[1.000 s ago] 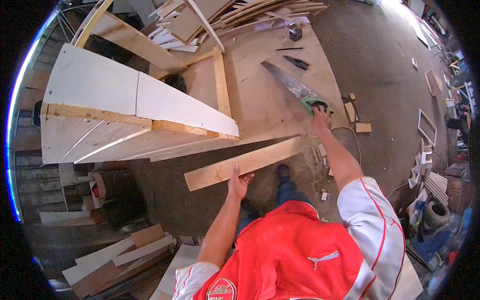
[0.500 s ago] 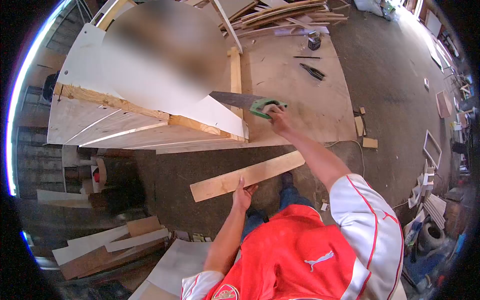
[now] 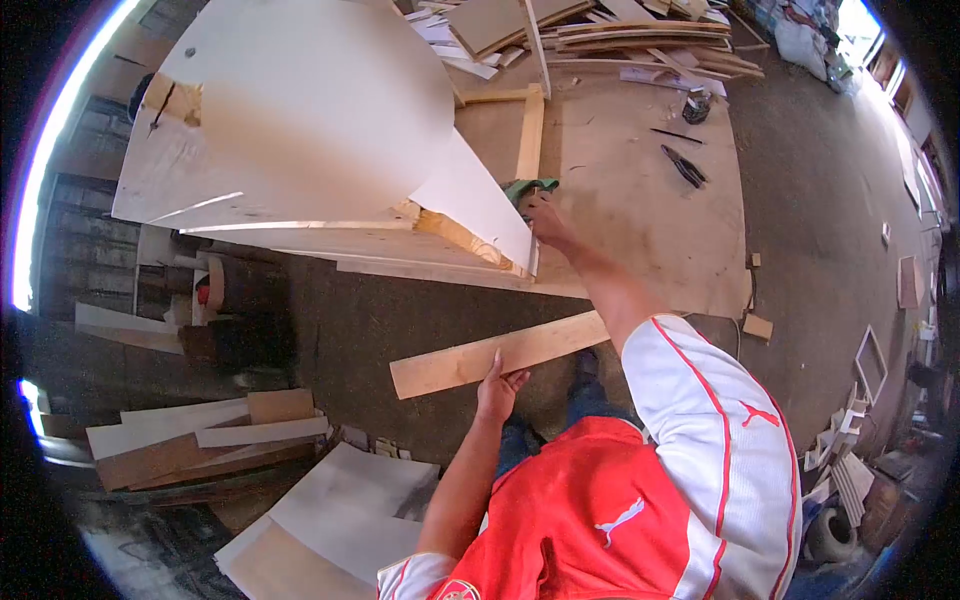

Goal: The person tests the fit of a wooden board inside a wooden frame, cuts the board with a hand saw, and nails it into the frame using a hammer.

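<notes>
A light wooden board [image 3: 450, 366] is held in my left hand [image 3: 499, 388], its thumb on the top face and its fingers beneath. My right hand [image 3: 546, 218] is closed round the green handle of a saw [image 3: 530, 187], beside the near right corner of a white-panelled wooden frame [image 3: 475, 195]. The saw's blade is hidden behind the white panel. Part of the panel is blurred. On the brown sheet-topped table [image 3: 640, 230], pliers [image 3: 684, 167] and a thin dark stick [image 3: 677, 135] lie beyond my right hand.
A dark container [image 3: 697, 105] stands near the table's far edge, by a pile of wood strips [image 3: 640, 42]. Boards [image 3: 215, 432] are stacked at the lower left, with pale sheets [image 3: 345, 500] nearer me. A small wood block [image 3: 758, 326] lies right of the table.
My right hand has carried the saw from the table's right side leftward to the wooden frame. The view has shifted left. My left hand still holds the board.
</notes>
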### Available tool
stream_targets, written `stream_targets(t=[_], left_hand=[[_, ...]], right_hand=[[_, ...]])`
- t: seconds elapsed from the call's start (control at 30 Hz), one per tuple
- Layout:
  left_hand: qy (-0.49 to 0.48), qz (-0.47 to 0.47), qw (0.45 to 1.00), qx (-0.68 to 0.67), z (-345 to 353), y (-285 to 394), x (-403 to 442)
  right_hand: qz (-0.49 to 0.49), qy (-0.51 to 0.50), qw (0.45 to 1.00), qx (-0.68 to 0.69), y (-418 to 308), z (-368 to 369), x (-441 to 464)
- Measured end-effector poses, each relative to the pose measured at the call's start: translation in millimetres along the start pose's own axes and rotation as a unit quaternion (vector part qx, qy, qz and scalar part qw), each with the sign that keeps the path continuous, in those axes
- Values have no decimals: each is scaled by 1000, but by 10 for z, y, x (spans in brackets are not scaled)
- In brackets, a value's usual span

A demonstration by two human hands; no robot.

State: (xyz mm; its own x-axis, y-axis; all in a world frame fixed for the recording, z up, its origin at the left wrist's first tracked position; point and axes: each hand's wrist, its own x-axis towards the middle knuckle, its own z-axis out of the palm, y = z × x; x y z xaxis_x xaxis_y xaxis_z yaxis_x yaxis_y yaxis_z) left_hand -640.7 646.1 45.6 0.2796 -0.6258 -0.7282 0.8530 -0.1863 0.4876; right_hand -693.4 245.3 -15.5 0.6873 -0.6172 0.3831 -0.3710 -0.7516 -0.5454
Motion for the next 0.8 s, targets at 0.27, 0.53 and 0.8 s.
stream_targets(t=[0.27, 0.53, 0.8], left_hand=[[44, -8, 998, 36, 117, 149, 59], [-43, 23, 997, 58, -251, 515, -1], [-102, 12, 993, 50, -939, 949, -233]], right_hand=[[56, 49, 997, 25, -69, -104, -468], [250, -185, 950, 25, -1507, -1090, -2002], [329, -222, 914, -89, -2834, -1130, -2401]])
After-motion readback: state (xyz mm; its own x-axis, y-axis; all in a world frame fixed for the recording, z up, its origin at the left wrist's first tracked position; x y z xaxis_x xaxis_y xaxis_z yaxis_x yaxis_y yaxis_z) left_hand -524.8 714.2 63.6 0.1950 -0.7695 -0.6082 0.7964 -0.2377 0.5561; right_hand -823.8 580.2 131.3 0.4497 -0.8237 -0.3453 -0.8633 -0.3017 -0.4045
